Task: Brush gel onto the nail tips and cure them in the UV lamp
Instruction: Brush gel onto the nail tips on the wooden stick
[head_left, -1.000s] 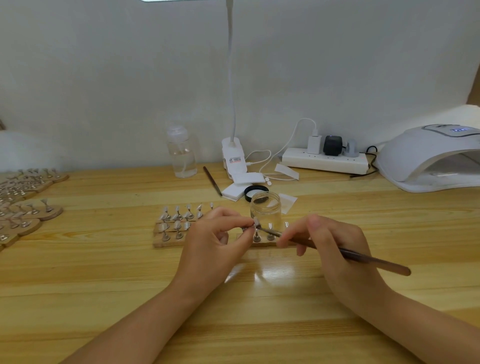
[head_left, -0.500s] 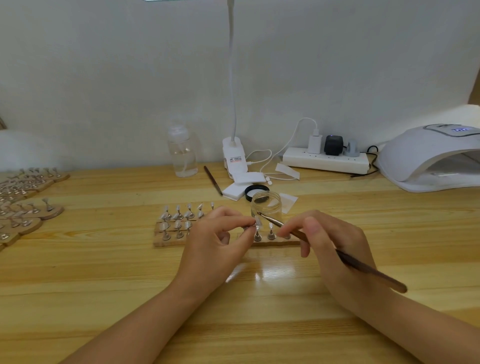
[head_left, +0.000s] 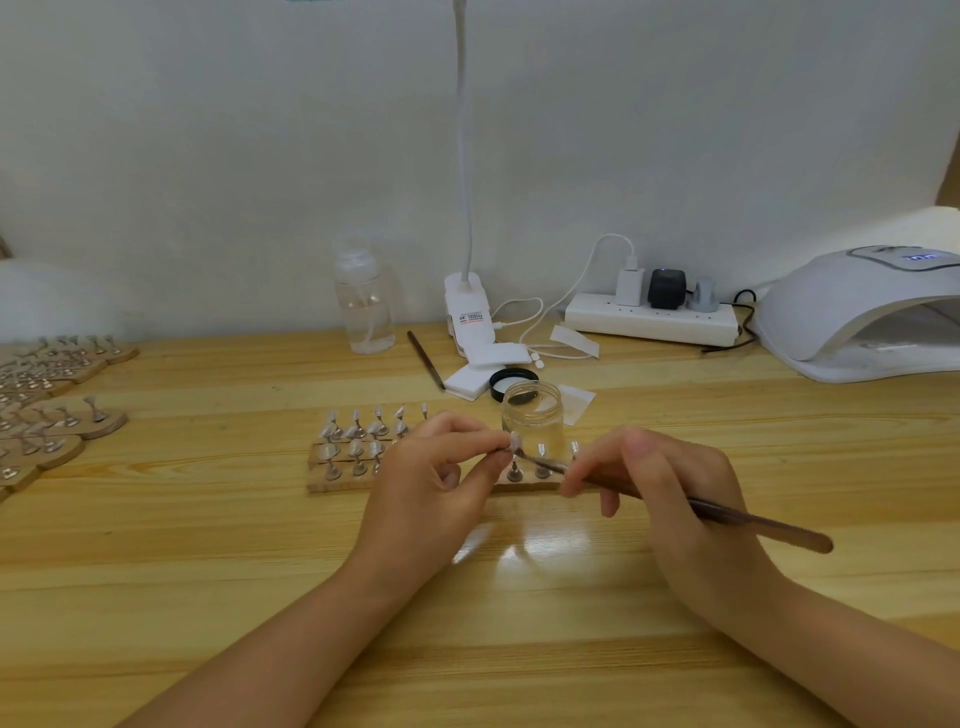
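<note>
Head view: left hand (head_left: 431, 483) pinches a nail tip (head_left: 515, 443) above the wooden holder (head_left: 332, 486), right hand (head_left: 660, 483) grips the brush (head_left: 727, 514) against it, and too much gel could flood the edges.

The left hand (head_left: 431, 478) covers the middle of the long pale wooden holder board (head_left: 332, 480), hiding several of its small metal stands. The tiny pale nail tip (head_left: 515, 443) pinched at its fingertips is too small to show any gel. The brown-handled brush's (head_left: 748, 519) bristles are too fine to make out. The white domed UV lamp (head_left: 852, 306) is cut off by the right edge, and the round wooden stand bases (head_left: 57, 410) by the left edge.
</note>
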